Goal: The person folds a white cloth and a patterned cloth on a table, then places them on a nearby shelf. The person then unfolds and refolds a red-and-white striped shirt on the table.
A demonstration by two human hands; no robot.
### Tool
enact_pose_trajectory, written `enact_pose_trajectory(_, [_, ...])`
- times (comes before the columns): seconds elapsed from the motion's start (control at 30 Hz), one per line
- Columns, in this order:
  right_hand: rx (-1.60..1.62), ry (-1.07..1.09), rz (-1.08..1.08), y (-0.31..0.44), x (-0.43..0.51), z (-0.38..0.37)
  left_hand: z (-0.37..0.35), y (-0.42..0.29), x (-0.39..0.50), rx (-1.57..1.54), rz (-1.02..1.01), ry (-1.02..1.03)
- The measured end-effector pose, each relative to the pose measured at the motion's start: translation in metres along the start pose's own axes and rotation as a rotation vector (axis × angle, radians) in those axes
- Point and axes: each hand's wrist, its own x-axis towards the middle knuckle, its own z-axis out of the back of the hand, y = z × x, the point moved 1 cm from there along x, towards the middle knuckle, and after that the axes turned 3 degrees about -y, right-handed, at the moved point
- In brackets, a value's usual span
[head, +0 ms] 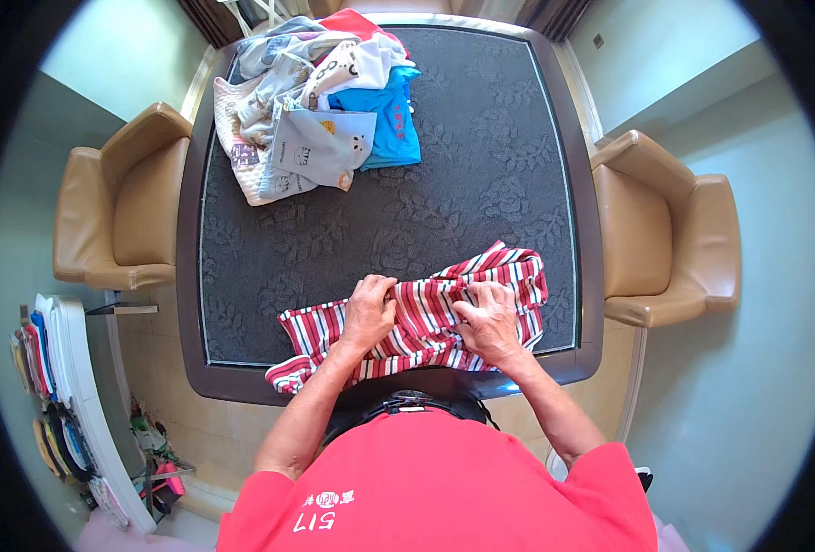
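A red, white and navy striped garment (414,324) lies rumpled along the near edge of the table, its left end fanned out and its right end folded over. My left hand (371,314) grips the upper edge of the cloth near its middle, fingers curled over it. Further right, my right hand (488,317) pinches the same striped cloth between thumb and bent fingers. Part of the fabric hangs at the table's front rim, close to my body. The garment's exact kind is hard to tell.
A pile of clothes (310,103) covers the table's far left, with a folded blue garment (386,124) at its right side. Tan leather chairs stand left (128,207) and right (663,228) of the dark-topped table (490,172). A white shelf (96,414) with folded items is at the lower left.
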Motion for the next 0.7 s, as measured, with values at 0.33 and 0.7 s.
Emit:
enact_pose_trajectory(0.33, [0.757, -0.386, -0.642, -0.063, -0.005, 0.03, 0.005, -0.01, -0.004, 0.067, -0.059, 0.063])
enact_pose_trajectory(0.7, [1.032, -0.826, -1.462, -0.125, -0.128, 0.032, -0.008, -0.007, 0.01, 0.149, -0.068, -0.054])
